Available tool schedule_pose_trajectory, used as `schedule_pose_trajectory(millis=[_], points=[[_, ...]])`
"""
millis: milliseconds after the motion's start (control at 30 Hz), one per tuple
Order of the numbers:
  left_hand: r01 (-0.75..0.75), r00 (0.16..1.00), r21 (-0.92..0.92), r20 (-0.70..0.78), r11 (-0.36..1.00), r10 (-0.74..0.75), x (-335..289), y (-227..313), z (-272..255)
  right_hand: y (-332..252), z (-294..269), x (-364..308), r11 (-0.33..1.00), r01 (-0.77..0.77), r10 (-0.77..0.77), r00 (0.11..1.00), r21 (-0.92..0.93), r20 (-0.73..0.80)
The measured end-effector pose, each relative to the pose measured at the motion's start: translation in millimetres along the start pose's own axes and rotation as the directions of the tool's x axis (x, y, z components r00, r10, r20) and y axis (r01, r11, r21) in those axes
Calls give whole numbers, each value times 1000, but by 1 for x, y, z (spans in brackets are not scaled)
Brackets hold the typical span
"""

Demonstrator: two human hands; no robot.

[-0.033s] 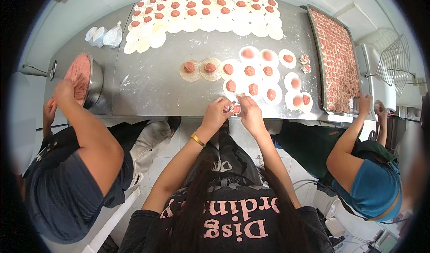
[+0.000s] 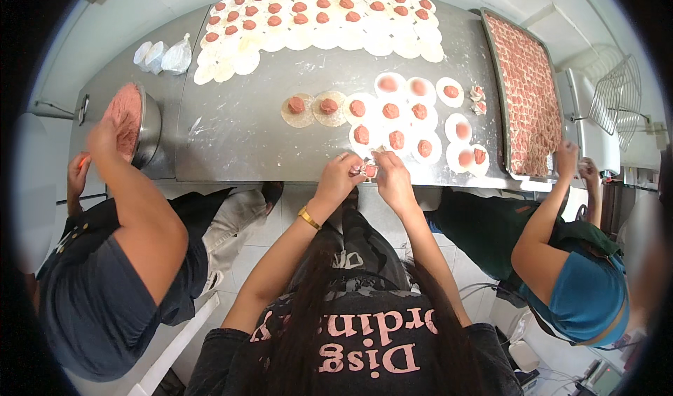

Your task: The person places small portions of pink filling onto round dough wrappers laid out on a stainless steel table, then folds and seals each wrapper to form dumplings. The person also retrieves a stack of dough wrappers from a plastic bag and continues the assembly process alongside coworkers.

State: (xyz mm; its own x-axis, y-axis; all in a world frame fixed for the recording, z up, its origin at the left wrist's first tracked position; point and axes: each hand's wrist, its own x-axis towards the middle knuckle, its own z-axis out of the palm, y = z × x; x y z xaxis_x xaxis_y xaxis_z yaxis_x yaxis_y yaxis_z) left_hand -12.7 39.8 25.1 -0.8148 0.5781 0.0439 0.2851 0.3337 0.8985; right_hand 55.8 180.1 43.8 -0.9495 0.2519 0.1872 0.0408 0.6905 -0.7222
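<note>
My left hand [image 2: 340, 176] and my right hand [image 2: 392, 175] meet at the near edge of the steel table [image 2: 231, 129]. Together they pinch one small dumpling [image 2: 369, 169], a white wrapper folded around pink meat filling. Just beyond my fingers lie several round wrappers [image 2: 397, 140], each topped with a ball of meat. Two more filled wrappers [image 2: 297, 106] lie apart to the left. A large batch of filled wrappers [image 2: 315, 17] covers the far side of the table.
At the left, a person's hand [image 2: 105, 133] rests on a metal bowl of minced meat [image 2: 130, 119]. At the right, a person in blue has a hand [image 2: 564, 159] at a tray of folded dumplings [image 2: 526, 94]. Plastic bags [image 2: 165, 56] lie far left; a wire rack [image 2: 620, 94] stands far right.
</note>
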Motion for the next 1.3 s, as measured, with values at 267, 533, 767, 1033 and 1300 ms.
schedule_pose_trajectory(millis=[267,533,767,1033,1300], points=[[20,999,-1,45,1000,-20,10,0,1,9,6,7,997,52,-48,997,53,-60],[10,991,74,129,997,-20,15,2,2,11,7,4,1000,-25,25,1000,-8,-7],[6,994,44,108,999,-11,15,-2,1,7,2,1,988,-154,154,987,2,48],[-29,993,113,121,993,15,17,-3,-6,5,2,5,995,-67,66,998,-80,-22],[-44,992,178,120,983,23,16,-3,-9,5,5,6,999,-32,32,999,-21,-10]])
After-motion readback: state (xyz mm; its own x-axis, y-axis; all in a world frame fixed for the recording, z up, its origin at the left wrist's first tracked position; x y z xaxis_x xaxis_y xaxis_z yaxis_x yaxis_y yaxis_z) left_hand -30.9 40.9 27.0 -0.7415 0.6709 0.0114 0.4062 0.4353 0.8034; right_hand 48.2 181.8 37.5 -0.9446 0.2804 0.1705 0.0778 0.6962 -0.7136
